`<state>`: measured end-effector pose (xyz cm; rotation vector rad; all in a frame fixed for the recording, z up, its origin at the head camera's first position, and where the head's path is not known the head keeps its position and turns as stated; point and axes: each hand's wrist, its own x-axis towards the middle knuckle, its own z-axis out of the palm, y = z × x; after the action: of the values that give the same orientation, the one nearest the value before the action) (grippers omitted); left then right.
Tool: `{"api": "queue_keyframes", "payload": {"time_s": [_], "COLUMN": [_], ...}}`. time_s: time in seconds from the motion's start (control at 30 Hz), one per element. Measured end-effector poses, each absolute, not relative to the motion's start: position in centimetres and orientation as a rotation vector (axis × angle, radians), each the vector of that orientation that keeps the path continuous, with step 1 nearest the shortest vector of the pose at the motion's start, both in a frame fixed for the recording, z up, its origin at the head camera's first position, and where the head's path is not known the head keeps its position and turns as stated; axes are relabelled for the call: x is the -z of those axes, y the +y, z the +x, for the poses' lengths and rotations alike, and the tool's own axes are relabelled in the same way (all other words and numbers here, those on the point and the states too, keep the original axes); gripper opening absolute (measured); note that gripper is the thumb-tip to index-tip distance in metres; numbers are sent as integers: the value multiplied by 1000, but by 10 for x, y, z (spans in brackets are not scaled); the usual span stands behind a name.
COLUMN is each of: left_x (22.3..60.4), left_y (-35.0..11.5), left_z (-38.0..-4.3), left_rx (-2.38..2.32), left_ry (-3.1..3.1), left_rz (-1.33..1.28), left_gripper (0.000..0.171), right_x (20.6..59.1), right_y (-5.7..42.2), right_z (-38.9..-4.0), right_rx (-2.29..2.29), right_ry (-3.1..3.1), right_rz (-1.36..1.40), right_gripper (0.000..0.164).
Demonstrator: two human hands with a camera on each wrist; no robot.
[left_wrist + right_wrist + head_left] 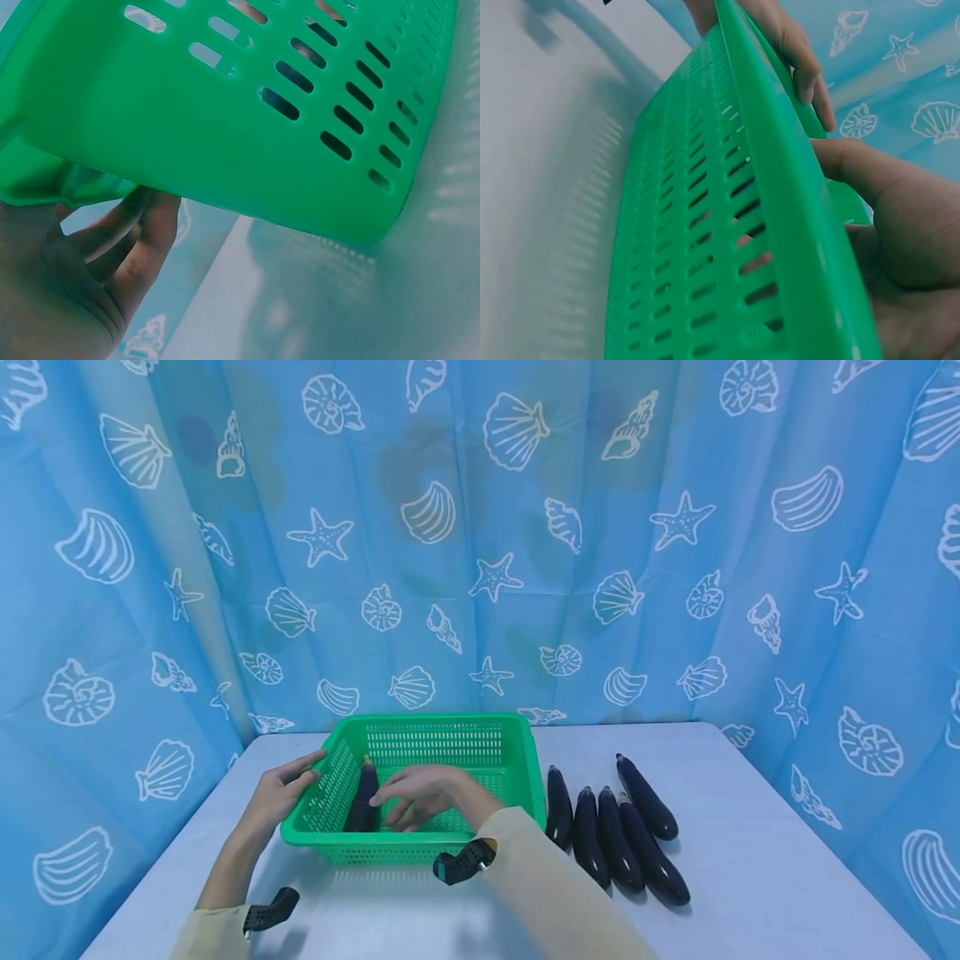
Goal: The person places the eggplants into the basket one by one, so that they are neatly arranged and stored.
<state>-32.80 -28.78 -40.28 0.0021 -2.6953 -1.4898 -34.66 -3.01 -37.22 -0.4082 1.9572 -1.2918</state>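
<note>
A green plastic basket (375, 839) with slotted walls stands on the table. One dark eggplant (364, 797) lies inside along its left wall, stem end away from me. My left hand (277, 789) grips the basket's left rim; the left wrist view shows this hand (90, 277) with its fingers at the rim. My right hand (420, 789) is inside the basket, just right of the eggplant, its fingers loosely bent and holding nothing. In the right wrist view the basket rim hides most fingers of the right hand (907, 225); the thumb shows extended.
Several more eggplants (615, 843) lie side by side on the white tabletop (750, 860), right of the basket. One eggplant (647, 797) is angled behind the others. A blue curtain (450, 635) with white shells hangs behind and at both sides.
</note>
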Motion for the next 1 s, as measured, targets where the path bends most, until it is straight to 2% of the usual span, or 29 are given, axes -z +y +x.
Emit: {"api": "queue_keyframes", "payload": {"time_s": [0.17, 0.6, 1.0], "left_x": [404, 402, 402], "left_y": [-287, -288, -288], "left_z": [-328, -328, -328], "left_rx": [1498, 1488, 1502], "left_ry": [-2690, -2692, -2687], "left_rz": [-8, -24, 12], "left_gripper": [50, 51, 51], "right_x": [370, 360, 362], "right_y": [-21, 2, 10], "right_z": [-348, -349, -349], "right_rx": [1255, 1277, 1283], "right_ry": [1956, 1961, 1951], "right_rz": [-435, -533, -583], "right_gripper": [53, 43, 48]}}
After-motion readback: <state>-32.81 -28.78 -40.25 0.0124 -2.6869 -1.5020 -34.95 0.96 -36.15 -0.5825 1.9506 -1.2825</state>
